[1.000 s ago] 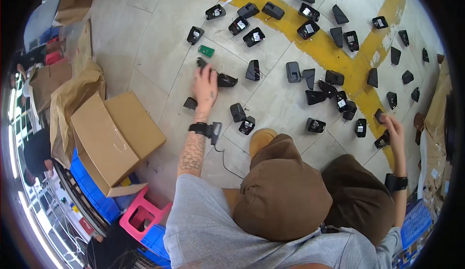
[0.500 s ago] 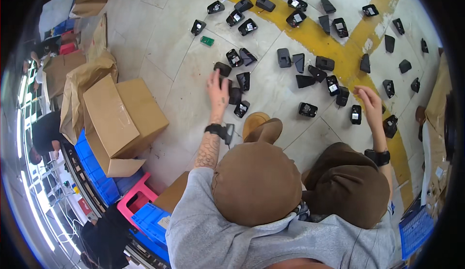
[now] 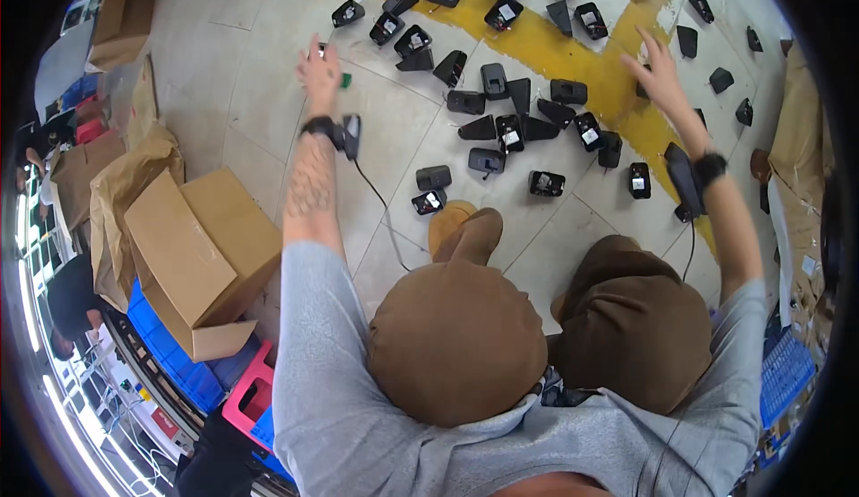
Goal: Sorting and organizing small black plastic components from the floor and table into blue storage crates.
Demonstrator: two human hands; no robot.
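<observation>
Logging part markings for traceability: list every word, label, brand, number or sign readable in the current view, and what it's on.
Readable text: none.
Black shells: white patches inside some open ones, too small to tell any print.
Brown wrap, right edge: small pale patch, too small to read.
Red box, far left: pale marking, too small and blurred.

Black boxy plastic housings (image 3: 568, 93), small green board (image 3: 345, 79), yellow-striped pale floor tiles (image 3: 268, 103); person's grey cloth shirt (image 3: 501, 450), brown trousers (image 3: 456, 345), dark-patterned left forearm (image 3: 310, 184).
</observation>
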